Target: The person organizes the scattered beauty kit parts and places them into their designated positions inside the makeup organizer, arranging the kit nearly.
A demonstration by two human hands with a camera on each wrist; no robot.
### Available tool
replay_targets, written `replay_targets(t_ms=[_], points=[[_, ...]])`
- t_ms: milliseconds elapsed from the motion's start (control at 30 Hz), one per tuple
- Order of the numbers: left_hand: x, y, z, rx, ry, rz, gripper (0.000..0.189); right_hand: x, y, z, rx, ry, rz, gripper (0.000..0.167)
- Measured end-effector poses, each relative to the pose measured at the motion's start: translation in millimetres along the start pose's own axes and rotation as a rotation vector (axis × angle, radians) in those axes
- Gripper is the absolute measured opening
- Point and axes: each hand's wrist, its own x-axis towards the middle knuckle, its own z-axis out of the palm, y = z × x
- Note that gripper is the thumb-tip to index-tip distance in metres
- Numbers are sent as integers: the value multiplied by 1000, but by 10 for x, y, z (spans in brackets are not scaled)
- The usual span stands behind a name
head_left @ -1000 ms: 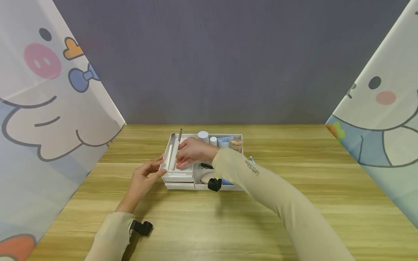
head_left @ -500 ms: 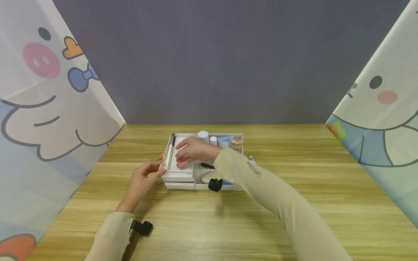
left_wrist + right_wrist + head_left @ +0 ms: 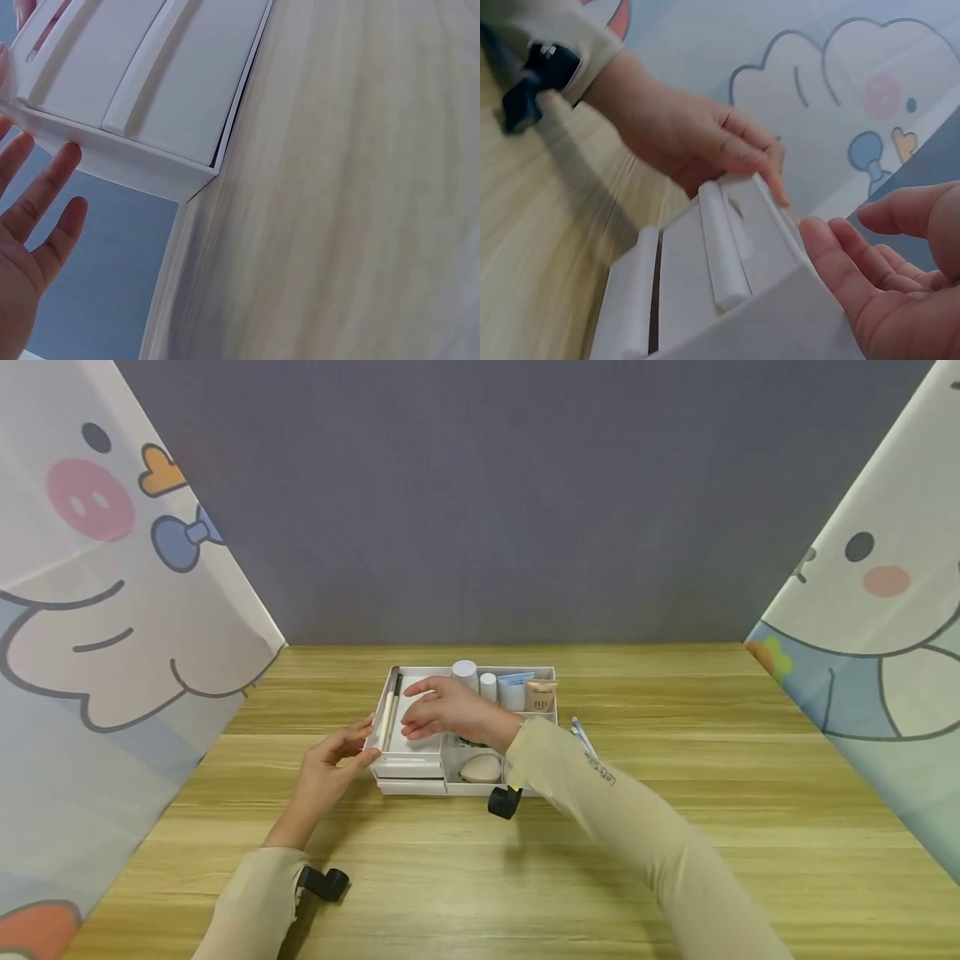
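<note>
A: Where do we find the white cosmetics organizer (image 3: 420, 758)?

B: It sits flat on the wooden table (image 3: 420, 868), squarely in front of us. Our left hand (image 3: 330, 760) is at its near left corner, fingers spread along the side wall and thumb at the front, touching without wrapping round. We'd say that steadies the light-looking box.

A: And our right hand (image 3: 450, 708)?

B: Over the top tray (image 3: 412, 675), apart from the left, fingers loosely bent with gaps between them and nothing held.

A: Why do the brushes lie together?

B: The cream-handled brush (image 3: 386, 718) and the black-ended brush (image 3: 397, 683) run side by side along the left wall, probably because that long, shallow tray suits their length and leaves room beside them.

A: The rest?

B: The white-lidded jar (image 3: 464, 672), small white-capped bottle (image 3: 488, 685), pale blue tube (image 3: 513, 693) and BB cream tube (image 3: 540, 696) stand along the back, where taller things likely block less. The beige oval by the front looks like a makeup sponge (image 3: 481, 768), though we can't be sure; our right sleeve (image 3: 622, 818) hides compartments beside it.
</note>
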Motion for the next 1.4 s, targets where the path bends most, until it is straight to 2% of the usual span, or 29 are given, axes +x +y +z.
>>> replay_targets(t_ms=[233,467,767,1100,1400], points=[[-49,-235,-29,-7,9,-20,31,-142,28,-63,80,21,-51,49],[-29,-209,-27,10,-3,-25,29,-330,54,-208,85,20,-103,48],[-22,-204,-32,23,1,-13,31,-583,27,-354,50,20,-112,49],[-48,-233,-43,-5,5,-14,29,-782,17,-461,8,1,-120,49],[-43,-222,-31,13,5,-4,30,-967,69,-684,-52,1,-171,44]])
